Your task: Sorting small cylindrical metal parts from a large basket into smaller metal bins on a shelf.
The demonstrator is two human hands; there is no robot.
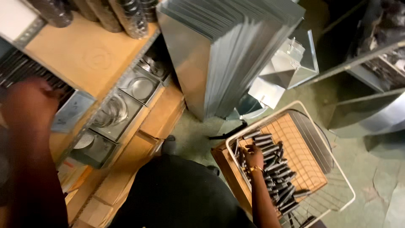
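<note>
Right hand [254, 155] is reaching down into the white wire basket [337, 169], fingers closing on one dark metal piece [276, 169] from the pile along its left side. Left hand [27, 101] is blurred at the shelf [84, 55] edge; finger state unreadable.

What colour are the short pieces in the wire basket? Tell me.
Dark grey to black, with a metallic sheen, in the head view: the pieces fill the white wire basket.

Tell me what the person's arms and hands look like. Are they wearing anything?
Both arms are bare, with no sleeves and no gloves. The right hand has a gold-coloured bracelet round the wrist. The left hand is close to the camera and blurry, so any ring or band there cannot be made out. Dark clothing covers the body below.
</note>
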